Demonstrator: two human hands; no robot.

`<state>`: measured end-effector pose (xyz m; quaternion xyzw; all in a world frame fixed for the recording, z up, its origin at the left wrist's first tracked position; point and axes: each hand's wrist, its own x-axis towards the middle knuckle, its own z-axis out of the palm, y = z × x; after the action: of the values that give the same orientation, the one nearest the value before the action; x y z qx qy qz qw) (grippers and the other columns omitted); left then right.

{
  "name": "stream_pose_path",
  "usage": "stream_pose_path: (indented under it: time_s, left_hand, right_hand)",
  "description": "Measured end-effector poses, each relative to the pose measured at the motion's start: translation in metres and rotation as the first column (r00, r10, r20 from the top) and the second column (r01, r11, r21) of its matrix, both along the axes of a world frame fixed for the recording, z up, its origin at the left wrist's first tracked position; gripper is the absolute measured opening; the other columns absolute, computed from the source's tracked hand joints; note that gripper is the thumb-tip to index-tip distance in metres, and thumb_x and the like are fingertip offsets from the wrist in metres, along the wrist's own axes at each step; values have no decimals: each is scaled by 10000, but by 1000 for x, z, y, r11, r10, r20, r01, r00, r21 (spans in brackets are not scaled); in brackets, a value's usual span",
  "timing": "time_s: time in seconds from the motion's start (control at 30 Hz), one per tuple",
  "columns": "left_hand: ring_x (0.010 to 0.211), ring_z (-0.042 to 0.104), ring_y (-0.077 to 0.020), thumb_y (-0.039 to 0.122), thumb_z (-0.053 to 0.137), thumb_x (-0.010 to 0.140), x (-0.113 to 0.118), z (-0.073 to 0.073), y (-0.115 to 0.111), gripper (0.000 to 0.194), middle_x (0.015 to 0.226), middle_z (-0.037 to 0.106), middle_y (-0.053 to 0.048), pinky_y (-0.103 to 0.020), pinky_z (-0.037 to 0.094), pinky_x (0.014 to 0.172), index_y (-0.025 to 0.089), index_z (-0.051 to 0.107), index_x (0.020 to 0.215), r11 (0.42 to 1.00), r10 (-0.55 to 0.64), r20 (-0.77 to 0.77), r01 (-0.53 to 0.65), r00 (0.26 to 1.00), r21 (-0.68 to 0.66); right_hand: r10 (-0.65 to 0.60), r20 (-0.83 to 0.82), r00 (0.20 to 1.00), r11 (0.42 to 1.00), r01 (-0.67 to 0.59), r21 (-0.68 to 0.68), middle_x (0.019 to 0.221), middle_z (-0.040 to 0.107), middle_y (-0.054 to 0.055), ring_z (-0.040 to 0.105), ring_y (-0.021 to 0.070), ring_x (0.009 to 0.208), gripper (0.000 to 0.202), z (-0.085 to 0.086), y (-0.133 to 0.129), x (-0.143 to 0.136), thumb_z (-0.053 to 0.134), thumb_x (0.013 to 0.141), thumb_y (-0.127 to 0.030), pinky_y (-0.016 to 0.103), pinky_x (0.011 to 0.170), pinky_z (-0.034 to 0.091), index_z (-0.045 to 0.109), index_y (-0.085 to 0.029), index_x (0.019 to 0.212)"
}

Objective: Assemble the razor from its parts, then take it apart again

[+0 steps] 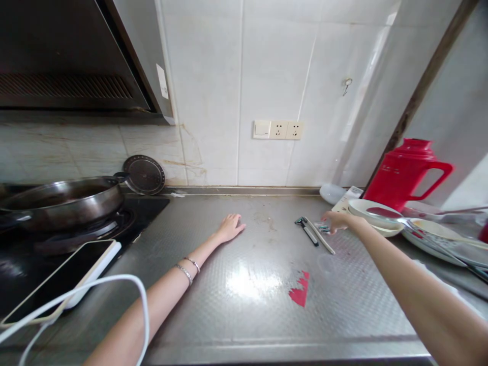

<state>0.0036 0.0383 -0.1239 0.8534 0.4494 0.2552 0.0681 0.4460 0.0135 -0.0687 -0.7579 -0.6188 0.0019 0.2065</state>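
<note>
Small clear thing point(323, 227) lies on the shiny tabletop point(251, 315), left of the red jug point(404, 175). The right hand point(336, 222) is at it; can't tell if its grip pinches. Farther left of the jug are a razor point(307, 232), then the left hand point(230, 227), resting, fingers a bit spread.

On the steel counter point(259, 315), the person's left hand point(229, 228) rests palm down, bare apart from bracelets at the wrist. Over to the right, the right hand point(335, 221) has its fingers at a small clear item point(322, 227), just beside a razor point(307, 232) and a slim pale stick point(320, 236). A red thermos point(404, 173) stands behind the stacked bowls point(375, 213), and a wide pan point(64, 201) sits on the stove at left.
</note>
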Motion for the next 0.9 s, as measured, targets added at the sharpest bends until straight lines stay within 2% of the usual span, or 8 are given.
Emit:
stream_pose_path:
  time_s: [0.1,0.17,0.27,0.33,0.47,0.57,0.77,0.9]
  left_hand:
    - [1044,504,-242,413,476,824,0,0,0,308,1085,582,-98,-390,375,913,183,519,1024,1000,-1,19,1,1000,3]
    - [1046,506,-240,408,453,837,1,-1,-1,309,1092,581,-102,-387,378,914,179,513,1035,1000,0,11,0,1000,8]
    - [1033,519,-219,379,408,862,0,-1,-3,294,1087,587,-95,-362,382,916,177,502,1054,1000,17,-5,-17,1000,24]
    - [1032,523,-206,348,386,872,-2,-1,-5,278,1092,587,-92,-346,382,919,175,500,1058,999,38,-3,-38,999,36]
    - [1056,515,-208,314,386,866,-14,2,-10,278,1111,581,-98,-343,375,931,160,504,1064,995,91,-30,-89,995,38]
    - [1079,503,-214,307,384,864,-25,7,-15,295,1126,576,-105,-347,364,943,148,502,1083,987,161,-63,-159,985,27]
    - [1131,470,-215,309,366,872,-32,10,-23,321,1181,551,-100,-353,344,962,159,476,1133,973,225,-113,-229,968,-18]
    - [1154,446,-236,331,367,870,-30,6,-24,329,1192,546,-96,-380,335,967,166,481,1132,973,228,-141,-232,963,-13]
  right_hand:
    - [77,61,995,989,-69,-130,769,672,124,634,249,749,144,13,12,-11,623,571,-62,335,646,474,694,-131,674]
    - [136,103,985,984,-122,-128,954,662,134,610,250,909,247,20,21,-29,587,597,-47,319,758,458,700,-143,794]
    - [211,146,967,976,-199,-90,1182,579,107,541,244,1066,362,23,29,-74,555,669,-116,311,845,427,655,-193,1009]
    - [267,201,942,964,-259,-68,1200,568,95,533,238,1079,353,20,27,-110,509,736,-189,308,848,425,629,-207,1068]
    - [369,234,900,930,-360,-82,1170,579,111,573,232,1009,363,5,15,-168,449,798,-250,319,822,441,604,-185,1119]
    - [417,196,888,909,-411,-72,1195,564,134,548,248,1061,370,-13,6,-191,444,818,-267,329,844,435,590,-158,1140]
    - [464,147,874,881,-473,31,1228,548,192,485,264,1164,428,-55,1,-199,386,872,-297,352,950,376,514,-83,1220]
    - [451,128,883,879,-464,107,1238,532,220,496,267,1155,477,-73,-1,-196,315,897,-302,357,962,375,450,-31,1265]
